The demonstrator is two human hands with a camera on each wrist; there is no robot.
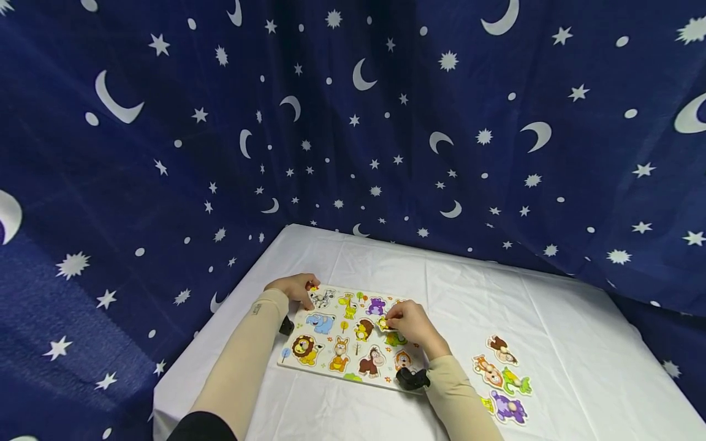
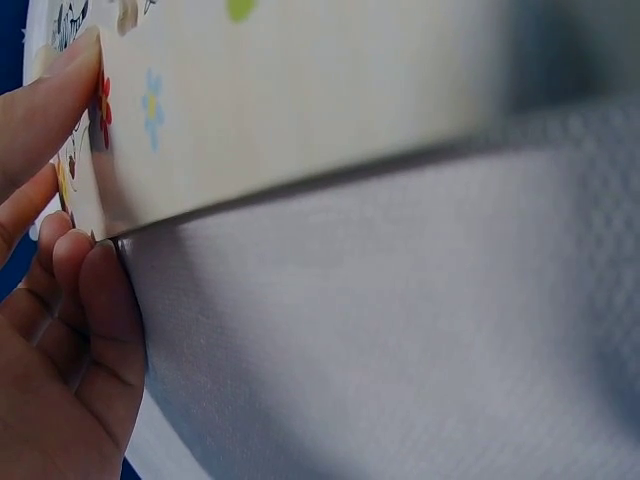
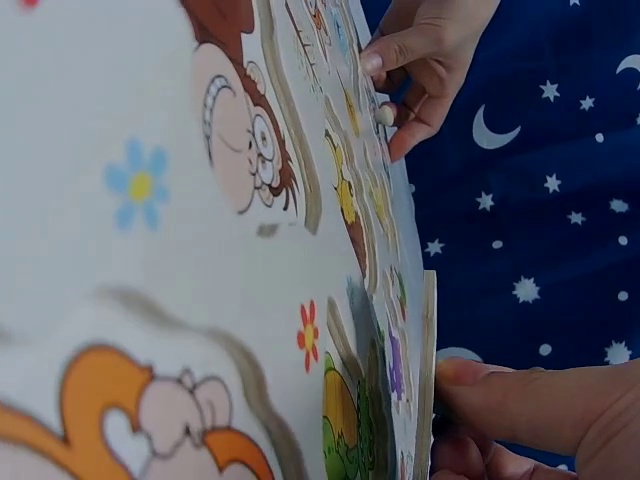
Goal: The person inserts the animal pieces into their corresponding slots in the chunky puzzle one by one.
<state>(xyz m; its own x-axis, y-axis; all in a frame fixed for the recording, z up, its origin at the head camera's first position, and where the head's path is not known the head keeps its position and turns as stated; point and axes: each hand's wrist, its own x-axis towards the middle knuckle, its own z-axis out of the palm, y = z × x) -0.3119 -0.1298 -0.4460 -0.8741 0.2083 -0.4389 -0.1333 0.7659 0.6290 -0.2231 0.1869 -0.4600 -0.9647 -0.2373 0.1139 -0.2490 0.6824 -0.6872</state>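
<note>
A white wooden puzzle board (image 1: 325, 341) with coloured animal pictures lies on the table. My left hand (image 1: 295, 289) grips its far left corner beside the zebra (image 1: 322, 298); in the left wrist view the thumb (image 2: 60, 95) lies on the top face and the other fingers are at the edge. Over the board's right part, my right hand (image 1: 412, 323) pinches a partly yellow puzzle piece (image 1: 382, 323). That piece is raised and tilted near the green picture (image 1: 395, 339), and its face is mostly hidden. The right wrist view shows it edge-on (image 3: 428, 350).
Several loose pieces lie right of the board: a brown monkey (image 1: 502, 349), an orange animal (image 1: 488, 370), a green crocodile (image 1: 516, 381), a purple hippo (image 1: 508, 407) and a yellow piece (image 1: 488, 404). A blue curtain (image 1: 353, 122) stands behind the white-covered table (image 1: 458, 294).
</note>
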